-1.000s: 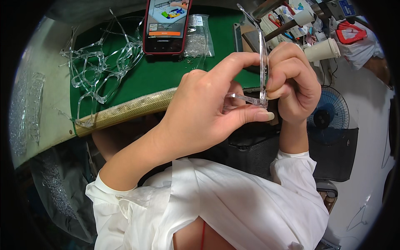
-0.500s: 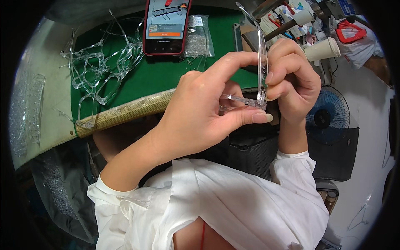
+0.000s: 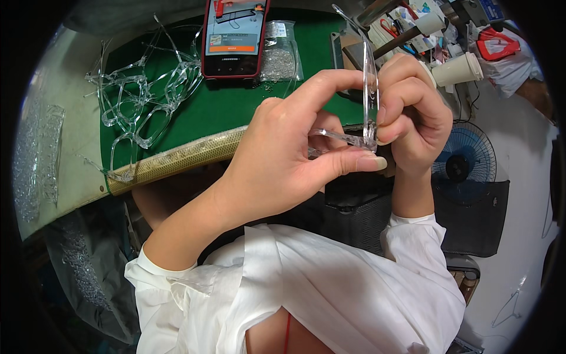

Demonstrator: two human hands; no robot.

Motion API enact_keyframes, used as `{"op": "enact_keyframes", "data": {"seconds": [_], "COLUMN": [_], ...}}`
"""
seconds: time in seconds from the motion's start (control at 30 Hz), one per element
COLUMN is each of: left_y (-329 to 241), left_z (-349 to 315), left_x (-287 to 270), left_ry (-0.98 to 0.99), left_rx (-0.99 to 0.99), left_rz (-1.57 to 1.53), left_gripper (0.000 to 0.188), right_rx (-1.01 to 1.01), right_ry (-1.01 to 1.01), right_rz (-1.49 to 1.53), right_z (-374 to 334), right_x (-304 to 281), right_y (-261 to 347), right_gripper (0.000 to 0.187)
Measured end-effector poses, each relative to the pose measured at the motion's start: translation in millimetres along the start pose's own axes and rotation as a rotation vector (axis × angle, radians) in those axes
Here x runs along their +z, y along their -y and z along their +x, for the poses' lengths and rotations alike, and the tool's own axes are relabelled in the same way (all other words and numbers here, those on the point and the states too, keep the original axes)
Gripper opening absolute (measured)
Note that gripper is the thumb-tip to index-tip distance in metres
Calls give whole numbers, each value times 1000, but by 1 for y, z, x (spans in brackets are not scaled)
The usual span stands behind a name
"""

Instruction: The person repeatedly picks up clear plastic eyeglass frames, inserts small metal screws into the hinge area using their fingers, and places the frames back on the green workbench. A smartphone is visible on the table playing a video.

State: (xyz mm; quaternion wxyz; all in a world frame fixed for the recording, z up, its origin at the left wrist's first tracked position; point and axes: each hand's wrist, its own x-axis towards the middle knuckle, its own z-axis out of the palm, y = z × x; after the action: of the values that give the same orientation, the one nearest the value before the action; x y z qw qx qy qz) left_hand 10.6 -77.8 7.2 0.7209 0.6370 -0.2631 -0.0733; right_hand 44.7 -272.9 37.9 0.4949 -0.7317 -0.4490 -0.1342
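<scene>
Both hands hold a clear plastic eyeglass frame [image 3: 369, 76] in the air, just off the front edge of the green bench. My left hand [image 3: 289, 138] grips its front, thumb below and index finger stretched along the upright temple arm. My right hand [image 3: 415, 109] is closed in a pinch by the hinge corner, thumb and bent fingers against the arm's inner side. Whatever tiny part those fingertips pinch is too small to make out. The temple arm stands upright, at roughly a right angle to the front, which my left fingers partly hide.
Several clear frames [image 3: 141, 94] lie tangled on the green mat [image 3: 230, 106] at left. A red-cased phone [image 3: 233, 41] and a clear bag of tiny parts [image 3: 280, 59] lie beyond my hands. A white cup [image 3: 458, 69], bench machinery [image 3: 407, 38] and a blue fan [image 3: 463, 162] are at right.
My hands and the eyeglass frame have shifted very slightly left. The grip stays the same. The picture on the phone screen has moved a little.
</scene>
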Motion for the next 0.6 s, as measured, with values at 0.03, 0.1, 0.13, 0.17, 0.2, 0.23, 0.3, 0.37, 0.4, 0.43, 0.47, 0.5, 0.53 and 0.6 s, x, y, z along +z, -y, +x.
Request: {"op": "enact_keyframes", "data": {"seconds": [0.03, 0.1, 0.13, 0.17, 0.2, 0.23, 0.3, 0.37, 0.4, 0.43, 0.47, 0.5, 0.53, 0.6], "left_y": [1, 2, 3, 3, 3, 4, 4, 15, 20, 23, 23, 29, 34, 46], "left_z": [0, 2, 3, 6, 9, 11, 19, 33, 40, 47, 54, 61, 68, 82], "left_x": [1, 3, 4, 4, 5, 6, 10, 15, 17, 18, 21, 27, 29, 38], "left_ry": [-1, 0, 2, 7, 5, 2, -19, -49, -66, -84, -83, -116, -143, -173], "left_rx": [3, 7, 11, 16, 14, 11, -3, 89, 129, 169, 142, 156, 224, 271], "left_rz": [-1, -5, -7, -7, -17, -28, -59, -60, -32, -3, 38, 13, 90, 110], "left_gripper": [66, 65, 65, 65, 66, 66, 67, 66, 65, 64, 62, 55, 50, 41], "right_rx": [-6, -20, -26, -33, 13, 59, 166, 294, 429, 468, 476, 485, 491, 481], "right_ry": [3, 2, -2, -9, -84, -159, -222, -193, -237, -275, -307, -335, -362, -374], "right_rz": [-3, 11, 28, 42, 66, 89, 196, 368, 466, 446, 418, 384, 357, 307], "right_z": [0, -1, -2, -3, -6, -10, -16, -19, -16, -15, -15, -13, -10, -14], "right_x": [-1, -4, -5, -7, -6, -4, -3, -6, -1, -3, -6, -11, -15, -33], "right_y": [-1, -4, -7, -10, -11, -11, -13, -15, -4, -4, -6, -7, -7, -17], "right_gripper": [14, 16, 17, 18, 20, 23, 29, 37, 39, 34, 31, 28, 26, 28]}}
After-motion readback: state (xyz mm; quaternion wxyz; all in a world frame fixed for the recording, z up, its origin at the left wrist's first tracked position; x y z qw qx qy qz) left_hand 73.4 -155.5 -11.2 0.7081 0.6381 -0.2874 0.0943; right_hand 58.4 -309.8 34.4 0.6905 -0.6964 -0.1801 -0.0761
